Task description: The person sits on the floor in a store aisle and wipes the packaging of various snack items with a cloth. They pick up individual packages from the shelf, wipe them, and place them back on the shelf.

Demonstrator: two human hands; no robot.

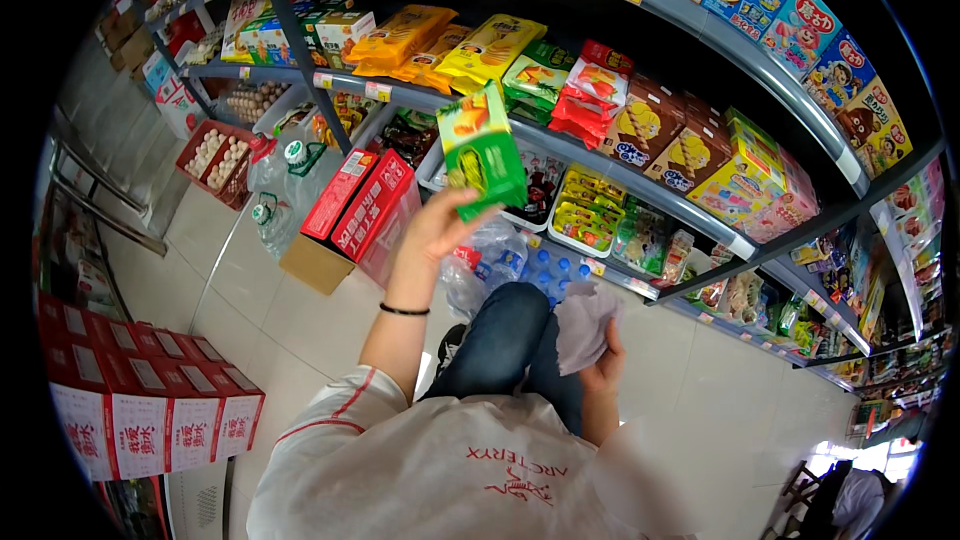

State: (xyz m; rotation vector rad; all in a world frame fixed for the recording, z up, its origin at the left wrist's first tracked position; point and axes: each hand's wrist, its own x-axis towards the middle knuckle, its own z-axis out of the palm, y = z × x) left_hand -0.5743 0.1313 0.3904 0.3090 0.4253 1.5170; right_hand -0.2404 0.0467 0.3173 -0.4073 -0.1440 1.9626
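Observation:
My left hand (442, 224) is raised in front of the shelf, its fingers closed on the lower edge of a green and yellow snack packet (486, 158). The packet is tilted and partly covers the shelf edge behind it. Lower down, by my right knee, my right hand (604, 364) grips a crumpled greyish-lilac cloth (585, 326). On the shelf behind the held packet lie yellow packets (492, 48), orange packets (402, 38), green and white packets (537, 76) and red packets (594, 92).
Brown snack boxes (645, 122) continue the shelf row rightward. Below stand a tray of yellow packets (587, 212), blue-capped bottles (548, 273) and a red carton (362, 202). Large clear bottles (305, 180) and egg baskets (213, 162) are at left; stacked red-and-white boxes (150, 400) stand near left.

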